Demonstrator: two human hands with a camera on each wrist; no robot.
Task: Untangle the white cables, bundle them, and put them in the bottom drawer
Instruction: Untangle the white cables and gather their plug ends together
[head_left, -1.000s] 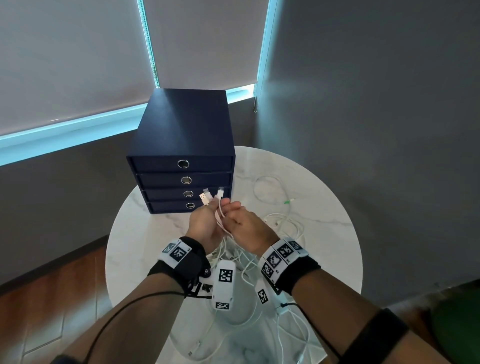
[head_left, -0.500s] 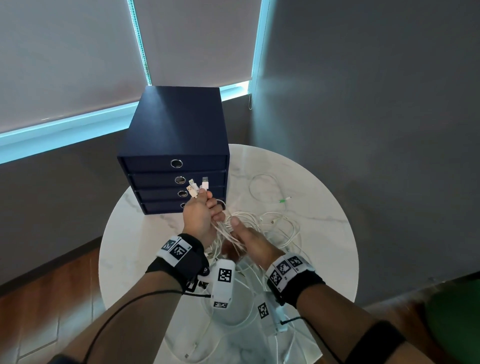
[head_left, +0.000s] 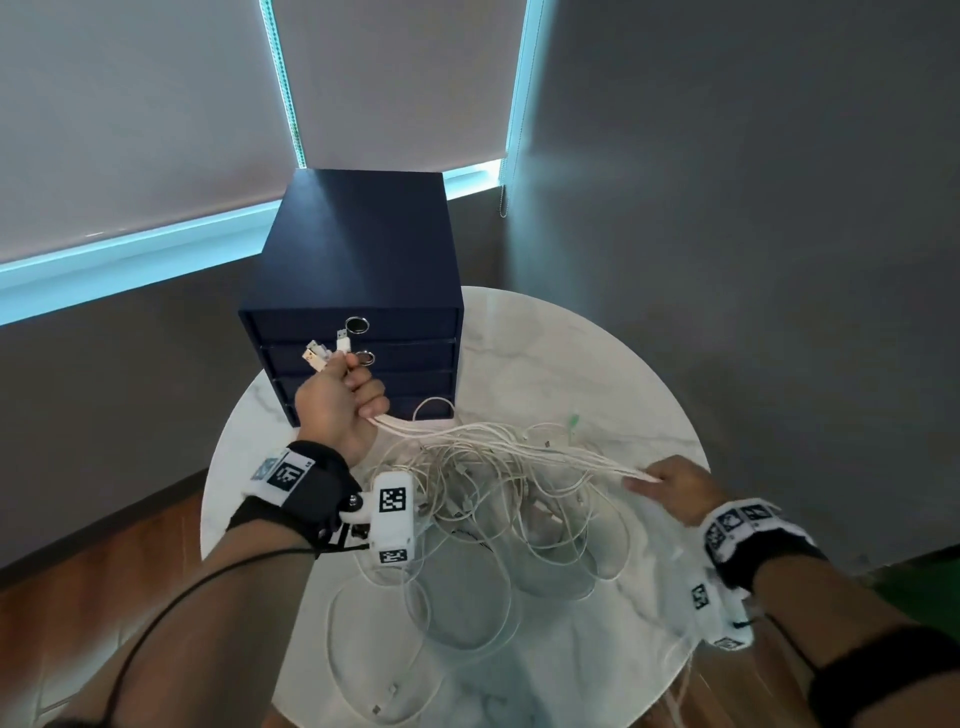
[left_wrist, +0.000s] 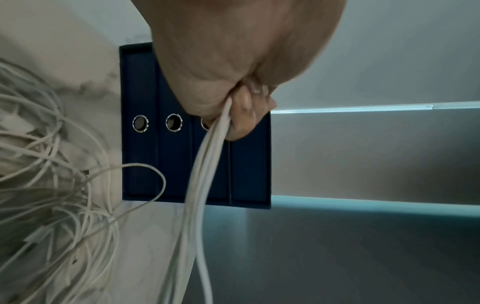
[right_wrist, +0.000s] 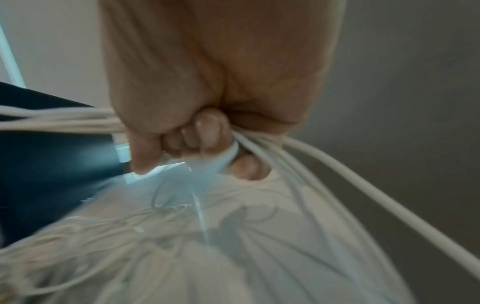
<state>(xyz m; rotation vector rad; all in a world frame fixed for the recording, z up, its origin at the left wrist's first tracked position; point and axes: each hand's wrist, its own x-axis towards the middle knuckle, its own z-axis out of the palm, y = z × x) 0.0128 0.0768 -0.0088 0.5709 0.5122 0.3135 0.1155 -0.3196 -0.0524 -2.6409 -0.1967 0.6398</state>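
- my left hand is fisted round several white cables, their usb plugs sticking up in front of the navy drawer unit.
- my right hand grips the same strands, stretched between both fists above the marble table.
- the remaining tangle lies on the table below; every drawer is closed.
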